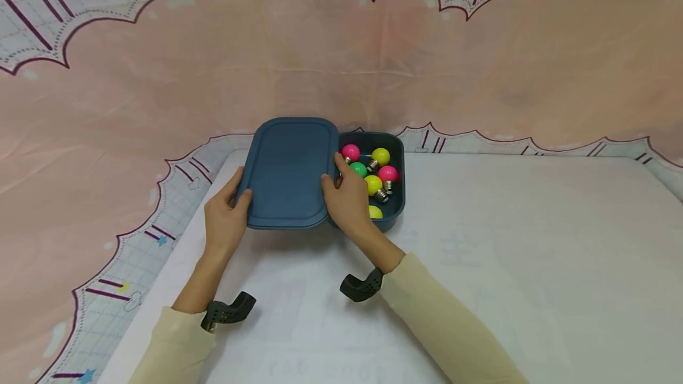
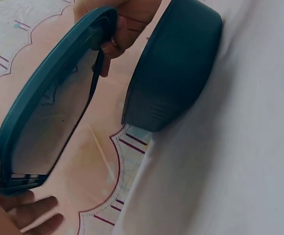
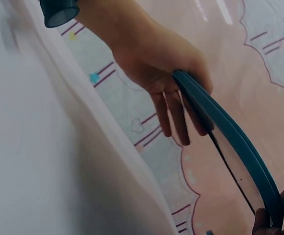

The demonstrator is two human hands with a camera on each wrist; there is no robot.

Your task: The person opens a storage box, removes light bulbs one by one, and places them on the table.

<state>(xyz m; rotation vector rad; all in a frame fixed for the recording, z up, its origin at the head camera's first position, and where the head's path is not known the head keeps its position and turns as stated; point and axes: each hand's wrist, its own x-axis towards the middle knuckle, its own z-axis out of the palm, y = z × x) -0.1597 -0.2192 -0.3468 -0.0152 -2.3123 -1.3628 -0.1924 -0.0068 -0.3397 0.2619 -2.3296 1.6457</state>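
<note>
Both hands hold a blue rectangular lid [image 1: 290, 173] in the air, left of a dark blue box [image 1: 396, 209]. At the lid's left edge, the left hand [image 1: 226, 221] grips it between thumb and fingers. The right hand [image 1: 349, 197] pinches the opposite edge and covers part of the box. Inside the box lie several small coloured light bulbs, among them a pink bulb [image 1: 388, 174], a yellow bulb [image 1: 373, 185] and a green bulb [image 1: 358, 169]. In the left wrist view the lid's rimmed underside [image 2: 54, 107] shows, apart from the box [image 2: 181, 63].
The box stands near the far edge of a white tabletop [image 1: 507, 265]. Behind and to the left hangs a peach cloth [image 1: 373, 52] with scalloped, printed borders. A black wrist device [image 1: 229, 311] is on the left wrist, another device [image 1: 361, 286] on the right.
</note>
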